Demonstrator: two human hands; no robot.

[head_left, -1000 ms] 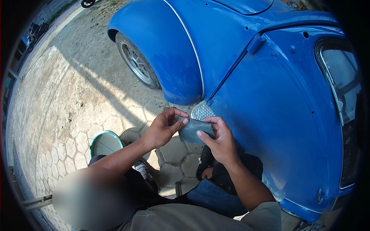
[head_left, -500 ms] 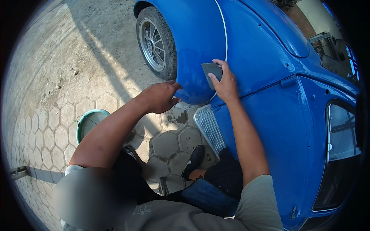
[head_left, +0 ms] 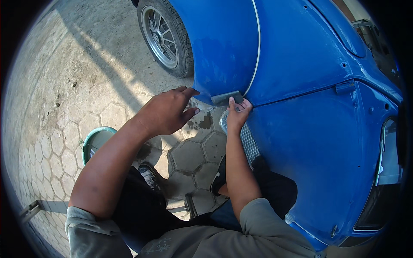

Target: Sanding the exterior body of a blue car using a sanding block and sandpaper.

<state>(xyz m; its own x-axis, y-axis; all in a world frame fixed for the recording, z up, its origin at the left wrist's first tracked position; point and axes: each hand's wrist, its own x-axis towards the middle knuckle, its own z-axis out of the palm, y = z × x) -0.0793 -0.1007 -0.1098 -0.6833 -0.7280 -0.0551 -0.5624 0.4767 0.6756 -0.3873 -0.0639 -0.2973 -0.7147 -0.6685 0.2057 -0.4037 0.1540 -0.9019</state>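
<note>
My right hand (head_left: 237, 115) presses a small grey sanding sheet (head_left: 226, 98) flat against the lower edge of the blue car's fender (head_left: 223, 47), fingers on its bottom edge. My left hand (head_left: 165, 112) hovers just left of it, fingers spread and holding nothing, its fingertips near the fender's rim. A thin white trim line (head_left: 257, 47) runs up the fender above the sheet. The blue car body panel (head_left: 327, 163) fills the right side.
A car wheel with spoked rim (head_left: 165, 36) stands at the top. A teal bucket (head_left: 98, 142) sits on the hexagonal paving (head_left: 47, 142) under my left forearm. A ribbed metal running board (head_left: 249, 144) lies below the body. My dark shoes rest on wet pavers.
My right hand slid the grey sheet down to the fender's bottom edge. My left hand let go of the sheet and opened beside it. The view moved closer to the car.
</note>
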